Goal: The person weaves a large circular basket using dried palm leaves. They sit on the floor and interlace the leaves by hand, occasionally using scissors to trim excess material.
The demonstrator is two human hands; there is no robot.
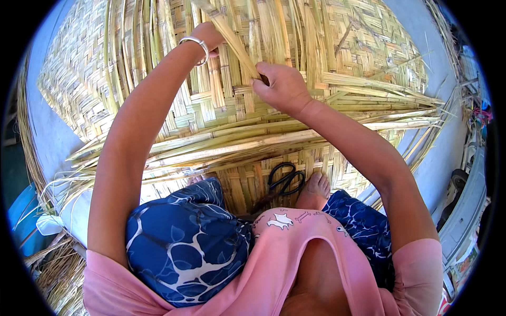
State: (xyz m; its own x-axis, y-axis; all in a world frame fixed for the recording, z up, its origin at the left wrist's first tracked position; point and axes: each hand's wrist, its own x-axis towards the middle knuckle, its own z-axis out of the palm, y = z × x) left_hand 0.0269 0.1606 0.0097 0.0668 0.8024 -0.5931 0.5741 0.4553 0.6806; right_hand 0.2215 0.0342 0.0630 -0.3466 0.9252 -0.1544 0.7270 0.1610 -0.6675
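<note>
A large mat (363,47) woven from flat yellow-green strips spreads out before me. My right hand (282,88) is closed, with the near end of a wide split-cane strip (238,46) pinched between thumb and fingers. From there the strip slants up and left, raised over the weave. My left hand (208,36), below a silver bangle (202,50), is beside the same strip. Its fingers curl down close to the mat's lengthwise strips, and what they grip is mostly hidden. Loose ends of upright strips (215,79) show just under that hand.
A bundle of long strips (226,147) lies crosswise nearer me. Black-handled scissors (286,179) rest on the mat between my feet, beside my right foot (315,189). Blue plastic (25,218) and dry stalks (60,274) are at the left. Pale floor (440,158) borders the mat.
</note>
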